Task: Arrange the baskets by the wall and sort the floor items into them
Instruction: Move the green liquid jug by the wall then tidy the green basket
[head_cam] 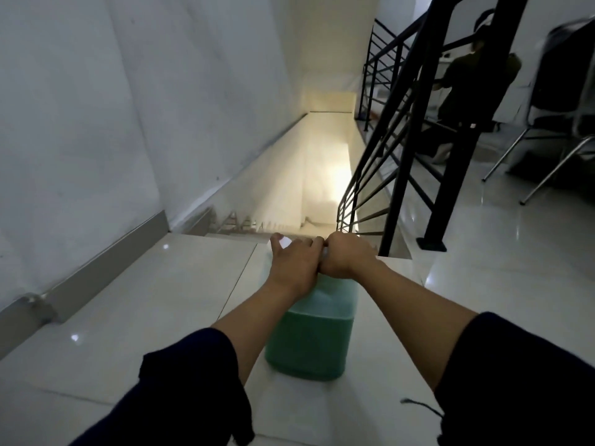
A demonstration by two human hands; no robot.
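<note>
A translucent plastic jug [314, 336] partly filled with green liquid hangs or stands in front of me above the white tiled floor. Both of my arms reach forward over it. My left hand [291, 263] lies on its top, fingers around the white cap. My right hand [346, 255] is closed on the handle at the jug's top, right beside the left hand. No basket is in view.
Just beyond the jug the floor ends at a stairwell [309, 175] going down. A white wall [128, 107] with a metal skirting runs along the left. A black railing [415, 130] borders the right. Behind it a person [467, 88] crouches; a metal-legged chair [553, 130] stands far right.
</note>
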